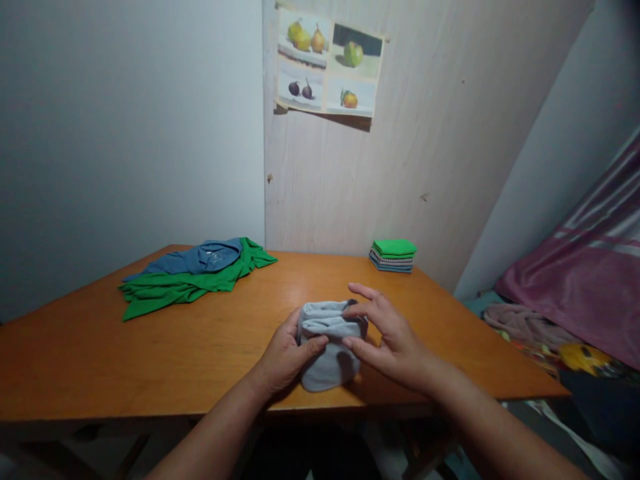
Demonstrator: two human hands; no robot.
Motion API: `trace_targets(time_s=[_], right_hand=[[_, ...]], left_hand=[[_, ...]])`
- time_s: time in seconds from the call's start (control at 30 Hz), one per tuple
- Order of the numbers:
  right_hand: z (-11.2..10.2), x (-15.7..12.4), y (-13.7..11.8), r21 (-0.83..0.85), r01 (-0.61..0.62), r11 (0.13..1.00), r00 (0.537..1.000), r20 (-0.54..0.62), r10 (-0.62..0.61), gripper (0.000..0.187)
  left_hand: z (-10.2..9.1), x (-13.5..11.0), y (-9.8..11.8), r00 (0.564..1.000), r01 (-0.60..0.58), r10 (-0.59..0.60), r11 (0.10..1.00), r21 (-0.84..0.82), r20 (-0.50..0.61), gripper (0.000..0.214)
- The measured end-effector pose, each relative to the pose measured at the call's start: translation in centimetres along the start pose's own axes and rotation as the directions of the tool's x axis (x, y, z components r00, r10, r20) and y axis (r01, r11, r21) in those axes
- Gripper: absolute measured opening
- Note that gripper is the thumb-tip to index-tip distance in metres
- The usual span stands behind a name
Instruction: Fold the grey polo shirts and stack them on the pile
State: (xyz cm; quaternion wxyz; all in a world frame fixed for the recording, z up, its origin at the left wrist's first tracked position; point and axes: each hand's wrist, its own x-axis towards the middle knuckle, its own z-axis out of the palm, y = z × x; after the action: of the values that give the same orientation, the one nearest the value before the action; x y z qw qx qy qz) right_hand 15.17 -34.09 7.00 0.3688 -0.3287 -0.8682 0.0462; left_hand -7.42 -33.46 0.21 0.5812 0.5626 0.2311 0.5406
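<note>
A light grey garment, folded into a thick, compact bundle, stands near the front edge of the table, with its layered folds facing up. My left hand grips its left side, the thumb pressed on the front and the other fingers hidden behind. On the right side, my right hand holds the bundle lightly between thumb and forefinger, with another finger raised off it. A dark patch shows at the bundle's top right corner, partly covered by my right fingers.
A loose blue shirt lies on a spread green garment at the back left of the wooden table. A stack of folded clothes, green on top, sits at the back right. Fabrics are heaped beyond the right edge.
</note>
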Motion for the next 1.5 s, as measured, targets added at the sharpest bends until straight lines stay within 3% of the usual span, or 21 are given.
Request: trace_targets(time_s=[0.23, 0.43, 0.53, 0.63, 0.9, 1.1, 1.27, 1.37, 1.5], right_hand=[[0.8, 2.4, -2.3, -0.079, 0.075, 0.994, 0.986, 0.154, -0.062, 0.024], [1.2, 3.3, -2.6, -0.172, 0.048, 0.984, 0.966, 0.26, -0.002, 0.023], [1.3, 3.1, -2.2, -0.168, 0.072, 0.983, 0.96, 0.28, -0.022, 0.028], [1.3, 2.7, -1.5, -0.128, 0.072, 0.989, 0.964, 0.262, -0.036, 0.032], [1.7, 2.0, -0.8, -0.157, -0.003, 0.988, 0.985, 0.172, 0.03, 0.013], [2.7, 1.8, -1.5, -0.216, -0.037, 0.976, 0.997, 0.055, 0.05, 0.01], [3.3, 1.7, -1.5, -0.191, -0.05, 0.98, 0.997, 0.042, 0.059, 0.011], [2.5, 1.8, -1.0, -0.099, -0.026, 0.995, 0.998, 0.055, 0.032, 0.023], [0.2, 2.3, 0.4, 0.015, -0.14, 0.99, 0.982, 0.134, 0.137, 0.079]], left_hand=[[-0.6, -0.1, -0.3, 0.997, -0.076, 0.075, 0.996, 0.055, 0.024, 0.066], [-1.0, 0.1, -0.5, 0.996, -0.059, 0.06, 0.998, 0.012, -0.064, 0.049], [-0.8, 0.3, -0.3, 0.999, -0.014, 0.012, 0.998, -0.054, -0.04, 0.041], [-0.5, 0.5, -0.1, 0.999, 0.043, -0.046, 0.99, -0.135, -0.013, 0.04], [0.1, 0.3, -0.5, 0.998, 0.061, -0.055, 0.978, -0.2, 0.032, 0.046], [-0.2, 0.2, -0.5, 0.999, 0.039, -0.035, 0.986, -0.163, 0.026, 0.053], [-0.4, -0.4, -0.3, 0.997, -0.012, 0.012, 1.0, -0.007, 0.073, 0.069], [-0.5, -0.5, -0.4, 0.997, 0.01, -0.013, 0.999, 0.045, 0.079, 0.063], [-0.4, -0.3, -0.3, 0.994, 0.022, -0.023, 1.0, 0.01, 0.108, 0.058]])
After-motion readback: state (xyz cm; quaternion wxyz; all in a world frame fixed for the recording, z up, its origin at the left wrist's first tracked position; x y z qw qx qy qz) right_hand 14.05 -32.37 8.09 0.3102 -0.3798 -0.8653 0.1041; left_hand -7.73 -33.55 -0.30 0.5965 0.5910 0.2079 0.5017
